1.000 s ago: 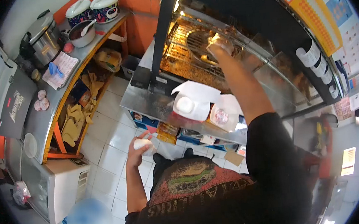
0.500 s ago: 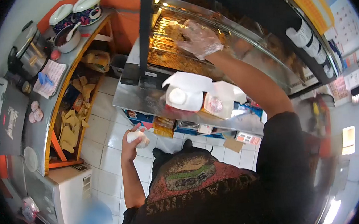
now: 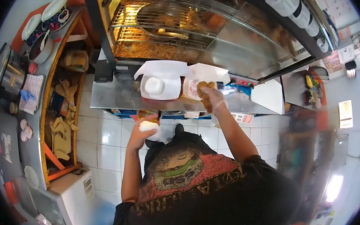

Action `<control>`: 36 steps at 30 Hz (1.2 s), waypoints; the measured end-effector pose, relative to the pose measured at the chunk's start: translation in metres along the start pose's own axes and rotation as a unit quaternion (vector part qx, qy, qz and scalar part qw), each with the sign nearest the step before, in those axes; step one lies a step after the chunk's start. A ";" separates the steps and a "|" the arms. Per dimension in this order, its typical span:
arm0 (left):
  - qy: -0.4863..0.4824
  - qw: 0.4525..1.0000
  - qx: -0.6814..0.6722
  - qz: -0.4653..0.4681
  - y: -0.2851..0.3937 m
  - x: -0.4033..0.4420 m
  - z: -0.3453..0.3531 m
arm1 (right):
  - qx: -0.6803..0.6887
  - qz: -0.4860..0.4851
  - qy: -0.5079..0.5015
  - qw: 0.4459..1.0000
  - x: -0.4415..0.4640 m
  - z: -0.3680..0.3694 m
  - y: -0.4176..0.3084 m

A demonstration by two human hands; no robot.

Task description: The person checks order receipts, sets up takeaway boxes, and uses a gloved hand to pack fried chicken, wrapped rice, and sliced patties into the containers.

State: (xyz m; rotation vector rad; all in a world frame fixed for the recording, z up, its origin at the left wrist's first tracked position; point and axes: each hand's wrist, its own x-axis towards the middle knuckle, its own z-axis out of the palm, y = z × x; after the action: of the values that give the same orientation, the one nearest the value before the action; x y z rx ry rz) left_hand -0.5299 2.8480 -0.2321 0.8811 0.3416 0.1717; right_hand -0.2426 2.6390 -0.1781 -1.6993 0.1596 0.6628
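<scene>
My right hand, in a clear plastic glove, grips a browned piece of fried chicken over the right-hand open takeaway box. That box holds a pinkish-white printed packet, partly covered by the chicken. Left of it, another open takeaway box contains a round white wrapped bundle. Lower down, in front of the counter, my left hand is closed around a similar white wrapped bundle; its contents cannot be seen.
Beyond the steel counter stands a lit warming cabinet with wire racks and fried food. At left, a side table carries pots and a paper sheet. A white fridge stands below it.
My right hand has come out of the warming cabinet and down to the right box, now with fried chicken in it. My left hand keeps the white bundle. The view has shifted.
</scene>
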 end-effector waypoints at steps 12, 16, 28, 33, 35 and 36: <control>-0.083 0.971 0.226 0.015 -0.031 0.127 0.107 | -0.220 0.018 -0.122 0.968 0.097 -0.065 0.026; -0.044 0.963 0.266 -0.021 -0.050 0.150 0.117 | -0.275 -0.057 -0.048 0.959 0.115 -0.072 0.027; -0.005 0.968 0.244 0.052 -0.066 0.126 0.105 | -0.322 -0.313 -0.068 0.891 0.017 0.018 -0.074; 0.043 0.999 0.009 -0.032 -0.046 0.060 0.101 | -0.413 -0.527 -0.126 0.732 -0.065 0.131 -0.193; 0.061 0.998 -0.005 -0.022 -0.058 0.036 0.080 | -0.585 -0.487 -0.090 0.642 -0.061 0.176 -0.228; 0.080 0.997 -0.015 -0.016 -0.063 0.026 0.069 | -0.662 -0.442 -0.043 0.604 -0.040 0.197 -0.238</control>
State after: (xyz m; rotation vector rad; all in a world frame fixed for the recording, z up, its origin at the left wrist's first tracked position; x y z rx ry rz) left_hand -0.4802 2.7660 -0.2471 0.8330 0.4999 0.2184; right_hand -0.2346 2.8727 0.0279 -2.7022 -1.5566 -0.0583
